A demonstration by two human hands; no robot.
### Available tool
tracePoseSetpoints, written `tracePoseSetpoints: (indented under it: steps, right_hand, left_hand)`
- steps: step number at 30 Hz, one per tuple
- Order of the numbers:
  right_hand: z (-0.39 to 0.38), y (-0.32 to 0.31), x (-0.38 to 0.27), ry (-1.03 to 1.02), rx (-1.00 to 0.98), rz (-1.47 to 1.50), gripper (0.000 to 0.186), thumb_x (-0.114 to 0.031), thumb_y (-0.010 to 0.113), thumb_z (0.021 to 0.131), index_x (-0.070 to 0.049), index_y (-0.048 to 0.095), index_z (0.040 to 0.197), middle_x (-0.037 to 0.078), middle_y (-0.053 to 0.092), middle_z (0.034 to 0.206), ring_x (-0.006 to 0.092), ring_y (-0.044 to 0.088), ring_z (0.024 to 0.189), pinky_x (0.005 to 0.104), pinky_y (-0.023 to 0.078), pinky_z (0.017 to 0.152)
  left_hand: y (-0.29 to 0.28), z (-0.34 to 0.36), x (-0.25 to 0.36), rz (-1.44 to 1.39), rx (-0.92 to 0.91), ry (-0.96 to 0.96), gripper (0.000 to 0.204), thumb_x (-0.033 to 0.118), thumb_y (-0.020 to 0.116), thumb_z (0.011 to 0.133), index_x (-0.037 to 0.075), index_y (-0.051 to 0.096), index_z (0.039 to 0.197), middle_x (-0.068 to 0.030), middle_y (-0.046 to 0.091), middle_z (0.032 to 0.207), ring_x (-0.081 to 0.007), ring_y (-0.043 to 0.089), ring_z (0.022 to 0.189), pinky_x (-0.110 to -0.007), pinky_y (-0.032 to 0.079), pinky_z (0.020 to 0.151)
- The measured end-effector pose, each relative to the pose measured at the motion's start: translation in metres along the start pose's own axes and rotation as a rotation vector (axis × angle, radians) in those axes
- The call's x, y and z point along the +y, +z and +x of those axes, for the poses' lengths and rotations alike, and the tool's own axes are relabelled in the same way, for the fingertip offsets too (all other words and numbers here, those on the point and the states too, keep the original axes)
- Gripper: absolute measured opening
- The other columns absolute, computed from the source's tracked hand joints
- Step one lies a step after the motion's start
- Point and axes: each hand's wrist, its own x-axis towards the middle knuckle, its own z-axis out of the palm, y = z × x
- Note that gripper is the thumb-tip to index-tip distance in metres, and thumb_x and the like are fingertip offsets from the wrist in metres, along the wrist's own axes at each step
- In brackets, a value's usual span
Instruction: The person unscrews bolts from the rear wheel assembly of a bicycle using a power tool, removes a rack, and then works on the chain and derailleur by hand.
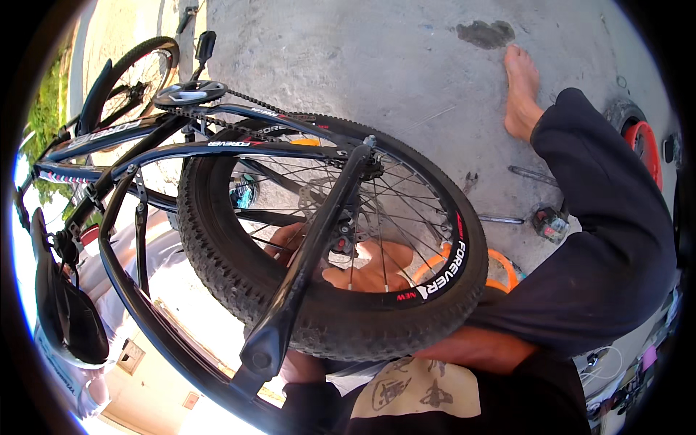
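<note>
The bicycle's rear wheel [428, 330] lies tilted in front of me, its knobbly tire loose-looking at the left and its spokes facing up. My right hand [373, 270] reaches beneath the tire and shows through the spokes, fingers bent, beside a black brake caliper [342, 245]. My left hand [287, 243] is behind the spokes too, left of a black metal bar [308, 272] that crosses the wheel. Spokes and bar hide most of its fingers. A brake disc [313, 194] sits at the hub, and the chain [254, 109] runs to the crank [190, 94].
The dark bicycle frame [156, 163] stretches left to the front wheel [141, 83] and saddle [69, 319]. Metal tools [500, 220] and a small clear container [551, 225] lie on the concrete by my bent leg. An orange loop [507, 272] and a red-rimmed wheel [644, 152] are at right.
</note>
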Motion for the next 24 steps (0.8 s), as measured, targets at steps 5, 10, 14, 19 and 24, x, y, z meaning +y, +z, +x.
tracePoseSetpoints:
  steps: [5, 10, 14, 19, 24]
  right_hand:
    - [0.001, 0.005, -0.001, 0.003, -0.031, -0.05, 0.033, -0.018, 0.061, 0.093, 0.001, 0.056, 0.12, 0.02, 0.065, 0.1, 0.0372, 0.065, 0.09, 0.0437, 0.049, 0.08]
    - [-0.001, 0.014, -0.009, -0.003, -0.058, -0.134, 0.032, -0.019, 0.061, 0.093, 0.001, 0.057, 0.119, 0.02, 0.066, 0.1, 0.0372, 0.064, 0.091, 0.0433, 0.049, 0.081]
    - [-0.007, 0.02, -0.007, 0.01, -0.043, -0.253, 0.032, -0.019, 0.061, 0.094, 0.001, 0.058, 0.118, 0.02, 0.066, 0.1, 0.0372, 0.064, 0.091, 0.043, 0.049, 0.081]
    - [-0.008, 0.003, -0.04, 0.072, 0.036, -0.203, 0.034, -0.015, 0.063, 0.092, 0.0, 0.056, 0.122, 0.02, 0.067, 0.103, 0.0338, 0.068, 0.086, 0.0399, 0.054, 0.078]
    - [-0.085, -0.049, -0.047, 0.063, -0.125, -0.205, 0.041, -0.003, 0.065, 0.087, 0.003, 0.054, 0.125, 0.02, 0.067, 0.103, 0.0336, 0.068, 0.089, 0.0394, 0.053, 0.079]
  left_hand:
    - [0.015, -0.004, 0.003, -0.053, 0.087, 0.022, 0.034, 0.022, 0.068, 0.089, -0.005, 0.06, 0.108, -0.0027, 0.061, 0.074, -0.0093, 0.057, 0.064, -0.026, 0.047, 0.053]
    - [0.01, -0.002, 0.02, 0.005, 0.071, 0.107, 0.031, 0.02, 0.067, 0.088, -0.005, 0.062, 0.105, -0.0059, 0.062, 0.075, -0.0125, 0.059, 0.068, -0.027, 0.047, 0.058]
    - [-0.001, 0.003, 0.034, 0.256, -0.047, 0.116, 0.028, 0.018, 0.066, 0.087, -0.006, 0.064, 0.102, -0.0091, 0.063, 0.077, -0.0157, 0.061, 0.072, -0.028, 0.047, 0.064]
    - [0.001, -0.01, 0.01, -0.058, 0.161, 0.351, 0.029, 0.023, 0.06, 0.094, -0.005, 0.06, 0.101, -0.0107, 0.061, 0.076, -0.0184, 0.059, 0.069, -0.032, 0.048, 0.064]
    - [-0.003, -0.044, -0.007, -0.263, 0.273, 0.557, 0.051, 0.045, 0.043, 0.102, -0.003, 0.06, 0.106, -0.0085, 0.063, 0.092, -0.0157, 0.056, 0.086, -0.031, 0.045, 0.076]
